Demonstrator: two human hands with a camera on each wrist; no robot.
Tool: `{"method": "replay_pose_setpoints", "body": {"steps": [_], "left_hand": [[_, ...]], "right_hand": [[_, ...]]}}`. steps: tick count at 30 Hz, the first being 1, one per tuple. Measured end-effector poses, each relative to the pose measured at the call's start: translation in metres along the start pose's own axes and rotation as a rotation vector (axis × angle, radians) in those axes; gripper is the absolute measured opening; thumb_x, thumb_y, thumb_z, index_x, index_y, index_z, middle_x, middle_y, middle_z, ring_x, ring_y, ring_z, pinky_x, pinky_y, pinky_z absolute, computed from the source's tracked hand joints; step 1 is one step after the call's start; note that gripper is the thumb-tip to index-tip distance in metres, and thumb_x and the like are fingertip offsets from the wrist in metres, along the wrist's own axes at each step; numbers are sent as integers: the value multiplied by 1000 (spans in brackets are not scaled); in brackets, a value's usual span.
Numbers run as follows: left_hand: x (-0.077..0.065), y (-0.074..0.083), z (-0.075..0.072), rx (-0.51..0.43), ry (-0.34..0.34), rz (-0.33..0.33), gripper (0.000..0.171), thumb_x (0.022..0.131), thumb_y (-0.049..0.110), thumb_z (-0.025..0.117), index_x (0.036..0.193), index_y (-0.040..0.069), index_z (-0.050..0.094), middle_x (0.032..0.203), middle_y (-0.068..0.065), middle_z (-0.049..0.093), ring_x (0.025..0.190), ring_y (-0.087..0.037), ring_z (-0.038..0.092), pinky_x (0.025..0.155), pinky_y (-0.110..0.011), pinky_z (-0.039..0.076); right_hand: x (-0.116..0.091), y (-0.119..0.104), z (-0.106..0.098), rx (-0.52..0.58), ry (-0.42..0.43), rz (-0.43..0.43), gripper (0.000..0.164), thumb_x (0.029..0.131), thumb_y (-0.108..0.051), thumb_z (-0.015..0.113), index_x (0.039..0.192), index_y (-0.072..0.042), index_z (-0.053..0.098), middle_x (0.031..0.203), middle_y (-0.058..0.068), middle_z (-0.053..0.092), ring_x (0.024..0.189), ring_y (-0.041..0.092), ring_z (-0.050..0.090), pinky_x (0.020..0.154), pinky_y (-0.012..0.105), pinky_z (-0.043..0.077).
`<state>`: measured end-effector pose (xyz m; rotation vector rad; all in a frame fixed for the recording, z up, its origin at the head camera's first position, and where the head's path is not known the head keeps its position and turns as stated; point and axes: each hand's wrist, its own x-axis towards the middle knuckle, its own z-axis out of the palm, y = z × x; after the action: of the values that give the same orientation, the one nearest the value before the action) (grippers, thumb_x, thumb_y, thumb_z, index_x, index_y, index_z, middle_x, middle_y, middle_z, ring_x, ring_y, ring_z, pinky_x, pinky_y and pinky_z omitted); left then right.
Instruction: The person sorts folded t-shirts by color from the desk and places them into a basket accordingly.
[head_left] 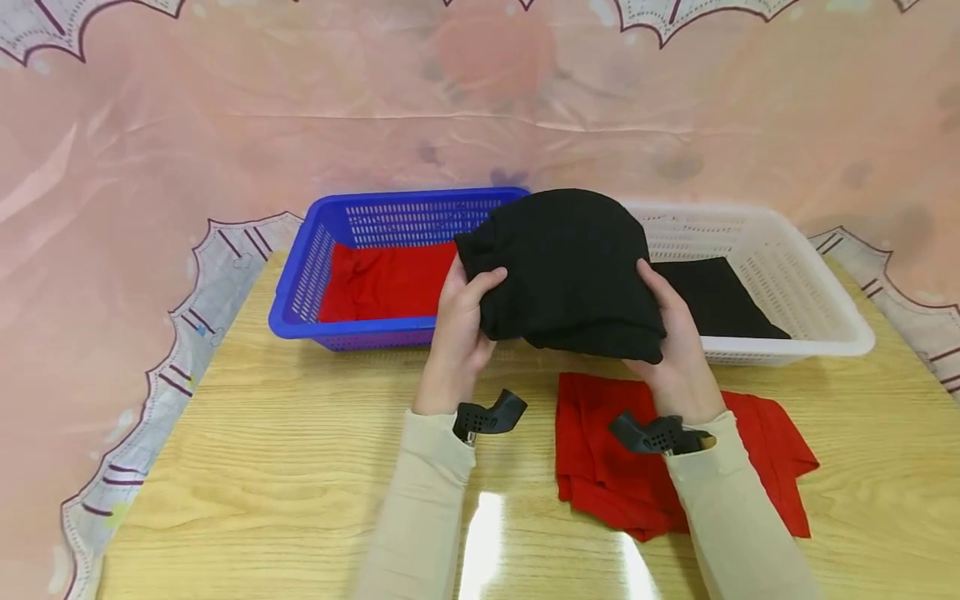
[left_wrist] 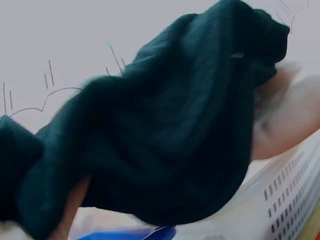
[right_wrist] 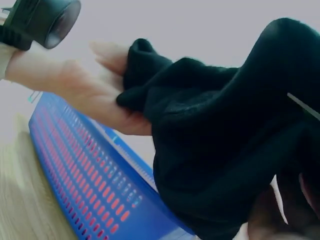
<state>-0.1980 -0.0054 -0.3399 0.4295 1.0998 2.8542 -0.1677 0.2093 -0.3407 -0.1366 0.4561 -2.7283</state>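
Note:
A folded black cloth [head_left: 566, 267] is held up between both hands, in front of the two baskets. My left hand [head_left: 462, 321] grips its left end, thumb on top and fingers underneath. At the right end my right hand [head_left: 675, 354] pinches it, with the thumb along the edge. The cloth sags in the middle in the left wrist view, where the black fabric [left_wrist: 170, 115] fills much of the frame. On the table below the right forearm lies a red cloth [head_left: 615, 450], loosely folded and partly covered by that arm.
A blue basket [head_left: 375, 327] at the back left contains red fabric [head_left: 390, 279]. Beside it on the right, a white basket [head_left: 810, 267] holds another black cloth [head_left: 723, 300]. Both stand on a wooden table [head_left: 262, 467], with a patterned pink sheet [head_left: 337, 108] behind.

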Motion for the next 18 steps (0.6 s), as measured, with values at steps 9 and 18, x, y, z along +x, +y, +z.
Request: {"method": "replay_pose_setpoints", "body": {"steps": [9,18], "left_hand": [[6,0,17,-98,15,86,34,88,-1,48,120,7,40,115,-14,48,99,-27,56,78,-38,48],[17,10,28,-11,-26,66,37,87,9,53,123,11,41,117,-15,49,94,-26,57,77,-36,49]], "right_hand": [[5,-2,4,-89,-198,-22,18,95,-10,38,105,-2,51,91,11,59,77,23,56,65,32,49],[7,-1,11,-328,-225,-283,52,83,22,20,127,-3,32,116,15,41,94,28,52,82,43,45]]}}
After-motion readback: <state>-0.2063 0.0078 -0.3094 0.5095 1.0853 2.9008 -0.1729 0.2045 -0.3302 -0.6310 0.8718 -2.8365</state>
